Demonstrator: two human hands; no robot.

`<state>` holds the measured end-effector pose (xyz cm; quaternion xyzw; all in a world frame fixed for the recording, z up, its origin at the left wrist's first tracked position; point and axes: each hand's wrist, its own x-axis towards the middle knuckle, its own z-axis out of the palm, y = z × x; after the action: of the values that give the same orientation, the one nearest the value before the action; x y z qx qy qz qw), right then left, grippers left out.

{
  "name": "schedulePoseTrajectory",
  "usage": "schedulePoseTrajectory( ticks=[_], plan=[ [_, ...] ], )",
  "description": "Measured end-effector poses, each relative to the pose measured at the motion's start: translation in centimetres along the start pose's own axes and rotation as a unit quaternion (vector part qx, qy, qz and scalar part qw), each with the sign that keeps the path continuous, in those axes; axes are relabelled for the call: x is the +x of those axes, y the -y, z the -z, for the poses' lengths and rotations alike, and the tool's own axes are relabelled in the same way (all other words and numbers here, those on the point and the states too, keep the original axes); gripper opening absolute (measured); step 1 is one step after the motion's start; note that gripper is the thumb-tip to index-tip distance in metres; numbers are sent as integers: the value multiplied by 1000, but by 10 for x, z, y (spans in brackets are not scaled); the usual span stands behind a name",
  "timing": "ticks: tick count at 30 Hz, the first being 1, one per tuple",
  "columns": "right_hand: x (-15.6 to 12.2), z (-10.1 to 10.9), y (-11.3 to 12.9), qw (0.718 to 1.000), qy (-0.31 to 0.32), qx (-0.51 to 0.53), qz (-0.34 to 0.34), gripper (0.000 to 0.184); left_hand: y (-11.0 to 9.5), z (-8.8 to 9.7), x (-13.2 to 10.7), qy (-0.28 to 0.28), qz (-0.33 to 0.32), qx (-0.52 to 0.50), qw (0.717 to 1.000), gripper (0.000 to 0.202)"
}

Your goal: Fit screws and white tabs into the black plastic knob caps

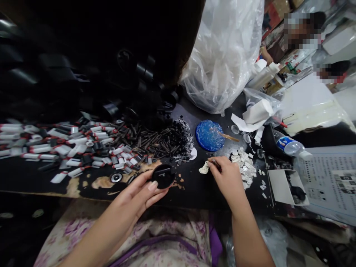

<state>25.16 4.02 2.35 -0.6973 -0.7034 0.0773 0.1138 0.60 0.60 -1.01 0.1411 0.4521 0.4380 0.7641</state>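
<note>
My left hand is closed around the edge of a round black plastic cap, its hollow side facing up. My right hand is pinched over the table, with a small dark object between thumb and fingers; its kind I cannot make out. Just at those fingertips lie a few thin white flat pieces. A pile of similar white pieces spreads beside the right hand. Behind it sits a blue round lid smeared with clear gel, a brown stick lying across its edge.
Many grey-white tubes with red rings and dark springs cover the left. Black parts are heaped behind. A big plastic bag stands at the back. On the right are a bottle, a small white box and a printed sheet.
</note>
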Motion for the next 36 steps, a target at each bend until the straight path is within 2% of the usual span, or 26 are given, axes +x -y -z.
schedulePoseTrajectory(
  ticks=[3, 6, 10, 14, 19, 22, 25, 30, 36],
  plan=[
    [5, -8, -7, 1000, -10, -10, 5, 13, 1, 1, 0, -1, 0, 2, 1000, 44],
    [1, -8, -1, 1000, -19, -12, 3, 15, 2, 3, -1, 4, 2, 7, 1000, 42],
    [-10, -3, 23, 998, -2, 51, 20, 12, 5, -4, -5, -3, -18, -16, 1000, 39],
    [-15, -7, 55, 990, 27, 125, 56, 10, 7, -14, -9, -8, -50, -61, 997, 31],
    [-17, -18, 82, 969, 40, 220, 105, 9, 0, -10, -12, 6, -42, -122, 992, 20],
    [-19, -20, 87, 955, 19, 251, 154, 2, -6, -4, -13, 3, -35, -129, 991, 16],
    [-19, -20, 87, 947, 13, 252, 198, 7, -9, -1, -12, -9, -21, -127, 992, 17],
    [-20, -19, 90, 941, -15, 234, 243, 7, -6, 1, -9, -52, -40, -77, 995, 26],
    [-19, -21, 95, 941, -42, 213, 258, 8, -7, -2, -11, -40, -54, -10, 998, 30]
  ],
)
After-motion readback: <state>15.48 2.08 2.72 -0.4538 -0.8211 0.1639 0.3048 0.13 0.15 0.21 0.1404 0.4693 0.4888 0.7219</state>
